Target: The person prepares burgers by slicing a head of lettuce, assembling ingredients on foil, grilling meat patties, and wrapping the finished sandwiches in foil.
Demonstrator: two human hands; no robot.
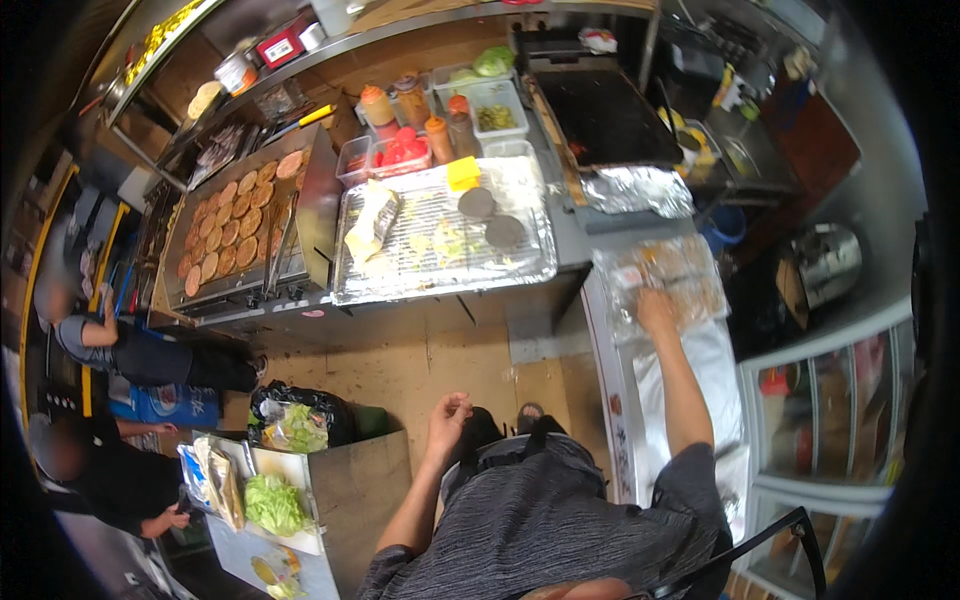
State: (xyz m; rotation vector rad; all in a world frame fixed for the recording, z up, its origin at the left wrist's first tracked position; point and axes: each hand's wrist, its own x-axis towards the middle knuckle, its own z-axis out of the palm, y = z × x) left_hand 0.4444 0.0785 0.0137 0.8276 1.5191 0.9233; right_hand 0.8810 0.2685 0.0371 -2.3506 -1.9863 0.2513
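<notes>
My right hand (656,309) rests on clear plastic bags of bread buns (694,262) on the right-hand counter; its fingertips are hard to make out, so I cannot tell whether they grip the plastic. Held in the air before my body, my left hand (450,416) has loosely bent fingers and nothing visible in it. Ahead lies a foil-lined tray with a wire rack (420,262). On it are yellow cheese slices (463,174), two dark grey discs (504,232), lettuce scraps (448,241) and a partly wrapped food item (373,223).
A griddle (225,281) with many round patties (244,253) stands left of the tray. Squeeze bottles (439,140) and tubs line the back. A dark hotplate (604,116) is at right. Two people (139,352) (112,472) stand at left, near lettuce (277,504) on a worktop.
</notes>
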